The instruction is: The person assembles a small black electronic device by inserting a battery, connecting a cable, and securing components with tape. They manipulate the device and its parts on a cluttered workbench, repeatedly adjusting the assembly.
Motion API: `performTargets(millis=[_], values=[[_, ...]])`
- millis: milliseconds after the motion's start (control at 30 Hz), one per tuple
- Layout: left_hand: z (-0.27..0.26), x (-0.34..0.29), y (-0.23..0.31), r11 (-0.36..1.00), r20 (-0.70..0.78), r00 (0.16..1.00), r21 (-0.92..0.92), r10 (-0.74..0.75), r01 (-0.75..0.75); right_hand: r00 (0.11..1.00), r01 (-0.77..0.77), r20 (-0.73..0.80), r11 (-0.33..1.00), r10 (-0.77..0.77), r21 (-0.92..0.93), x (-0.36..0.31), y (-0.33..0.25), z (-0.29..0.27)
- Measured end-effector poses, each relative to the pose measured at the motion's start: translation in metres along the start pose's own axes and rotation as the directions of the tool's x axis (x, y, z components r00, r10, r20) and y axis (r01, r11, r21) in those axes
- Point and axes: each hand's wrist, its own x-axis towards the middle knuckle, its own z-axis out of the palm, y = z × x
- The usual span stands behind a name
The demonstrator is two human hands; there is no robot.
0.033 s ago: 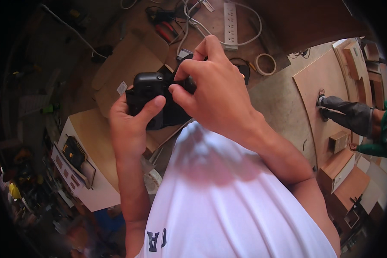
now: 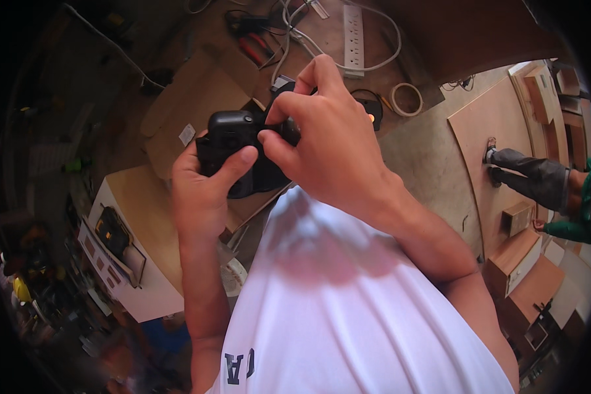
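A black device (image 2: pixel 232 119), rounded like a camera body with a small round button on top, is held up in front of my shirt. My left hand (image 2: pixel 210 180) grips its left end, the thumb lying across its near face and the fingers hidden behind it. At the right end of the device, my right hand (image 2: pixel 331 125) pinches with thumb and forefinger. What exactly sits between those fingertips is hidden by the hand. Below both hands hangs my white shirt (image 2: pixel 348 282).
A wooden bench (image 2: pixel 433 98) beyond my hands bears a white power strip (image 2: pixel 353 41), a tape roll (image 2: pixel 406 99) and red-handled pliers (image 2: pixel 253 51). Brown cardboard (image 2: pixel 197 85) lies behind the device. A person's legs (image 2: pixel 528 167) show at right, near wooden boxes (image 2: pixel 515 262).
My left hand and the black device have shifted very slightly to the right, toward my right hand, which keeps nearly the same place.
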Motion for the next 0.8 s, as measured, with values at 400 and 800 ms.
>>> performTargets(millis=[400,800], values=[[0.001,-0.001,-0.006,0.999,0.026,0.999,-0.031,-0.033,0.034,0.998,-0.047,0.055,0.993,0.041,0.108,-0.017,0.007,0.015],[0.006,-0.003,-0.018,0.998,0.114,0.993,-0.068,0.016,-0.008,0.991,-0.076,0.127,0.973,0.049,0.22,-0.011,0.019,0.008]])
